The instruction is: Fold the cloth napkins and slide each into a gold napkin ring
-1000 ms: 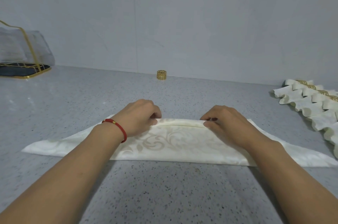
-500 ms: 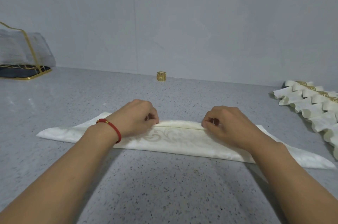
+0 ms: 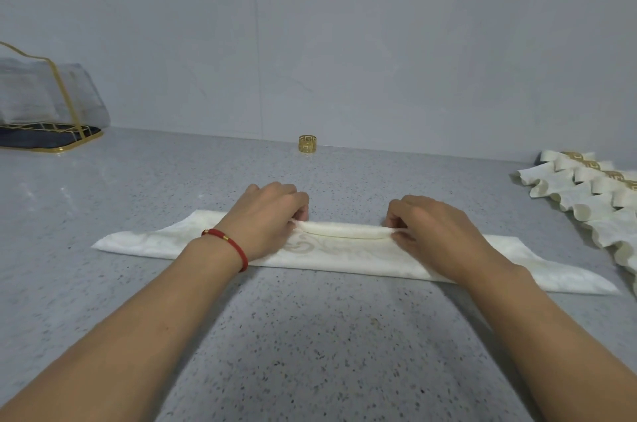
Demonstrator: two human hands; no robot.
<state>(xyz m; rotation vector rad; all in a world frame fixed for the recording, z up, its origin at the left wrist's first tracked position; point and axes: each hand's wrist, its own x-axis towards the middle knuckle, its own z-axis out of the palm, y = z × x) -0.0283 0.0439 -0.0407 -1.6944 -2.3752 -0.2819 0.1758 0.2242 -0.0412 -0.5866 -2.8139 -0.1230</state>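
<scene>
At frame centre, the cream napkin (image 3: 344, 258) lies flat on the counter (image 3: 310, 352), its far edge pinched into a roll by the left hand (image 3: 267, 214) and right hand (image 3: 429, 232). If tension is lost, the roll may spring open; the gold ring (image 3: 307, 144) waits well beyond.

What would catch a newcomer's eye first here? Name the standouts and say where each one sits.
Front and centre, the left hand and right hand pinch the far folded edge of a long cream napkin lying across the grey speckled counter. A lone gold napkin ring stands at the back by the wall. At the right edge lies a row of finished napkins, already in gold rings.
</scene>
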